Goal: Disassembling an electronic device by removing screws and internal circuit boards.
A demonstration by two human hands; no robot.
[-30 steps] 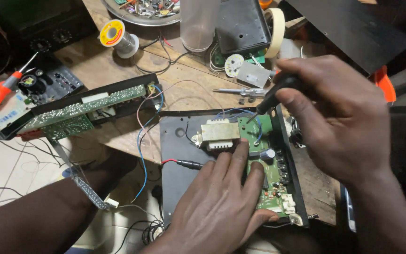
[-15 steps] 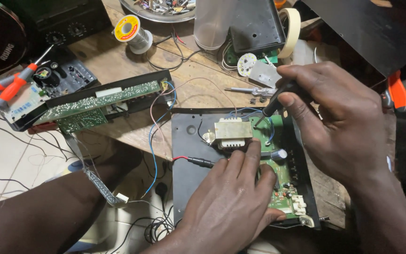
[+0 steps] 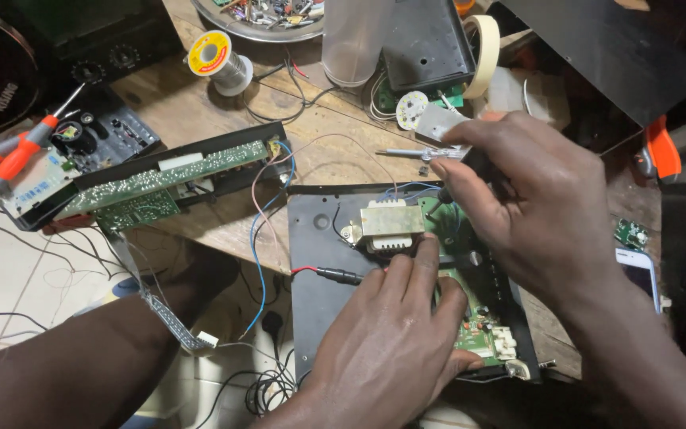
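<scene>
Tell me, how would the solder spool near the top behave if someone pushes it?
The solder spool lies on its side on the wooden bench, so it would probably roll. Wound with metal wire, it is likely heavy for its size. Its loose wire end may drag.

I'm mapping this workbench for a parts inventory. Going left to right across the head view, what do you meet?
Orange-handled pliers → long green circuit board → solder spool → transformer, with the left hand below it → right hand holding a dark probe → orange clamp.
</scene>
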